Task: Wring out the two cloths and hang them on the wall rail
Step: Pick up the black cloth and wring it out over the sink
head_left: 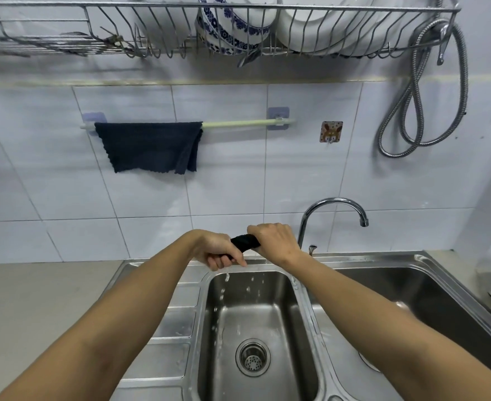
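Observation:
A dark cloth [245, 242] is twisted into a tight roll between both hands, above the back edge of the small sink basin [256, 311]. My left hand [216, 251] grips its left end and my right hand [273, 240] grips its right end. Water drops fall from the roll into the basin. Another dark cloth [148, 146] hangs spread over the left part of the pale green wall rail [238, 123]; the rail's right part is bare.
A chrome tap [335, 211] curves up just right of my hands. A larger basin [397, 299] lies to the right. Overhead, a wire dish rack [180, 27] holds plates and bowls. A metal hose [421, 91] hangs at the right wall.

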